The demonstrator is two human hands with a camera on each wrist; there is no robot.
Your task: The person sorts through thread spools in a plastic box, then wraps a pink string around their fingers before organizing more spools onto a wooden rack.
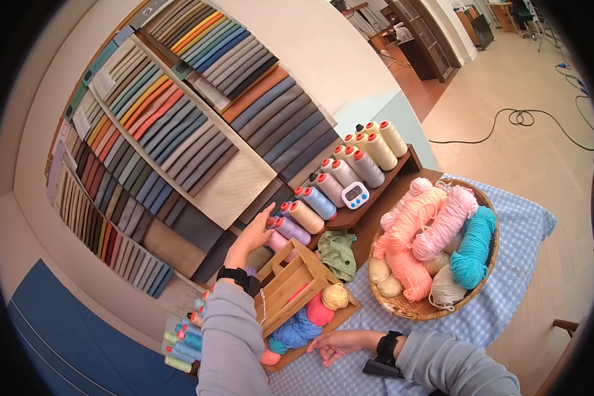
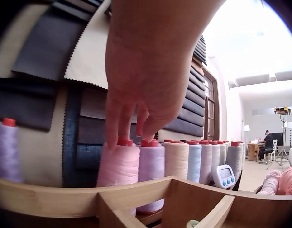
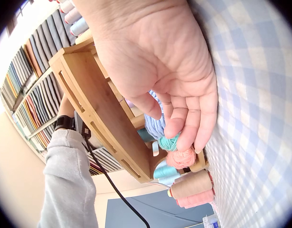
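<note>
My left hand (image 1: 249, 239) reaches over a wooden box (image 1: 297, 300) toward the thread cones behind it. In the left wrist view its fingers (image 2: 126, 118) point down, fingertips right at the red tops of a pink thread cone (image 2: 119, 166) and a lavender thread cone (image 2: 151, 166). Palm up with loosely bent fingers, my right hand (image 1: 340, 344) lies by the checked tablecloth (image 3: 255, 104) at the box's near side. Its fingertips overlap a teal yarn ball (image 3: 168, 142) and a coral yarn ball (image 3: 180, 158) in the right wrist view. Blue yarn (image 1: 296, 330) lies in the box too.
A wicker basket (image 1: 402, 310) of yarn skeins stands at the right. A white timer (image 1: 355, 195) sits before rows of thread cones (image 1: 379, 152) on a wooden shelf. Green cloth (image 1: 336, 254) lies beside the box. Fabric swatches (image 1: 178, 132) cover the wall behind.
</note>
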